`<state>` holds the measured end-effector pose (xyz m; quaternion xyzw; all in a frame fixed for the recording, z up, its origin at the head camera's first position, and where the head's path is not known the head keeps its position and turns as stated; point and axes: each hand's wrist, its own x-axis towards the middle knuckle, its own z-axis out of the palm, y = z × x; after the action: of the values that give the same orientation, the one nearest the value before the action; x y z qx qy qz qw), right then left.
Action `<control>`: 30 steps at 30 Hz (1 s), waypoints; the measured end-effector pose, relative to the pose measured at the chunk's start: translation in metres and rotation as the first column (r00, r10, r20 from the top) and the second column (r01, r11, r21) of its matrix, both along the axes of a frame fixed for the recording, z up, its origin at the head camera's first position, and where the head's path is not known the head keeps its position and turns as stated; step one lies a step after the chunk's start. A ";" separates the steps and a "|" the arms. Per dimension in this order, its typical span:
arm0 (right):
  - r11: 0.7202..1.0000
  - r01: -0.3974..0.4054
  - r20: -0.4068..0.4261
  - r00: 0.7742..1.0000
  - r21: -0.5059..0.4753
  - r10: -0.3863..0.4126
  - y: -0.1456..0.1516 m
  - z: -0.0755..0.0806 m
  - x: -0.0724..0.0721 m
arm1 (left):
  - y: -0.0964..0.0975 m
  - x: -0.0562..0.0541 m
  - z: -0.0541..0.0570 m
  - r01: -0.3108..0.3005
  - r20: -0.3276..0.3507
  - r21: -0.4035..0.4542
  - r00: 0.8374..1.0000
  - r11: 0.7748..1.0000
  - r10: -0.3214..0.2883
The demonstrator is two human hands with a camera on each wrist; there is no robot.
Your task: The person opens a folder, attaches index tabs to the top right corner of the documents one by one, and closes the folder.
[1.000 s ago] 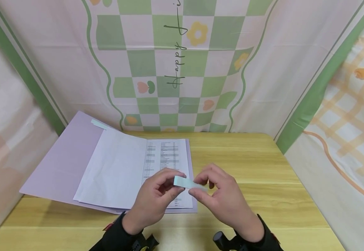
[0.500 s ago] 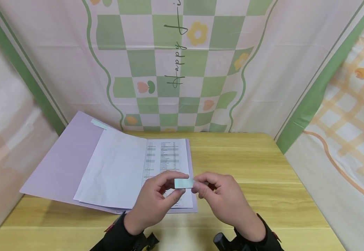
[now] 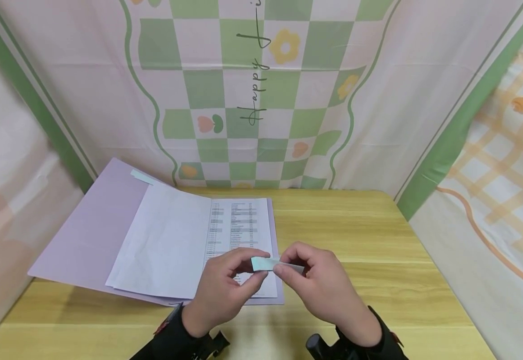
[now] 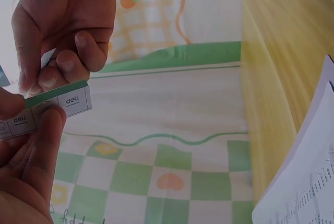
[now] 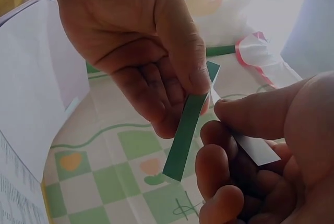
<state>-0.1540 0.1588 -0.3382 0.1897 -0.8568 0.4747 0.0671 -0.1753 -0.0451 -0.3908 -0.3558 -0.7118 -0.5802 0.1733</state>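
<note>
Over the lower part of the printed sheet, my left hand (image 3: pixel 227 282) pinches a narrow green sticky note pad (image 3: pixel 260 264) between thumb and fingers. White backing printed "deli" shows on the pad (image 4: pixel 73 100) in the left wrist view; its green face (image 5: pixel 185 138) appears in the right wrist view. My right hand (image 3: pixel 320 282), close on the right, pinches a thin sticky note strip (image 5: pixel 257 151) with thumb and index finger. The strip's pale end (image 3: pixel 298 267) sticks out past the right thumb. Where strip and pad meet is partly hidden by fingers.
A purple folder (image 3: pixel 78 245) lies opened on the wooden table (image 3: pixel 342 225), its cover tilted up at the left. Inside are a blank white page (image 3: pixel 162 240) and a printed list (image 3: pixel 243 220). A pale green tab (image 3: pixel 141 177) sticks at the page's top edge.
Half a second ago the pad lay flat between my hands. Now the right fingers have shifted slightly inward, and a strip's end shows beyond the thumb. The left hand barely moves.
</note>
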 end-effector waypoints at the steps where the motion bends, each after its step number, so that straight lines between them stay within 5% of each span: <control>1: 1.000 0.000 0.002 1.000 -0.003 0.000 0.000 0.000 0.000 | 0.000 0.000 0.000 0.005 0.011 0.011 1.000 1.000 -0.005; 6: 0.999 0.034 0.012 0.999 0.015 -0.035 0.003 0.000 -0.001 | -0.004 -0.001 -0.001 0.004 0.031 0.110 0.999 0.994 -0.007; 10: 0.989 0.135 0.027 0.990 0.053 -0.137 0.015 -0.001 -0.002 | -0.014 -0.004 0.002 0.015 0.099 0.226 0.994 0.974 -0.039; 14: 0.972 0.225 0.033 0.973 0.074 -0.228 0.030 -0.002 -0.002 | -0.019 -0.006 0.003 0.020 0.153 0.224 0.987 0.974 -0.055; 18: 0.961 0.260 0.032 0.964 0.097 -0.264 0.044 -0.003 -0.001 | -0.014 -0.007 0.001 0.024 0.129 0.146 0.991 0.989 -0.043; 23: 0.945 0.292 0.050 0.952 0.146 -0.301 0.062 -0.005 0.000 | -0.003 -0.009 -0.006 -0.046 0.120 -0.046 0.991 0.998 0.051; 26: 0.933 0.319 0.049 0.942 0.168 -0.331 0.073 -0.005 0.002 | 0.008 -0.011 -0.012 -0.075 0.107 -0.216 0.989 0.973 0.100; 30: 0.923 0.338 0.060 0.933 0.181 -0.354 0.083 -0.006 0.004 | 0.027 -0.012 -0.021 -0.025 0.081 -0.423 0.995 0.906 0.065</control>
<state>-0.1502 0.2422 -0.3438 0.0185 -0.9160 0.3896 0.0943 -0.1877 -0.0185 -0.4116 -0.3410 -0.8354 -0.4249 0.0724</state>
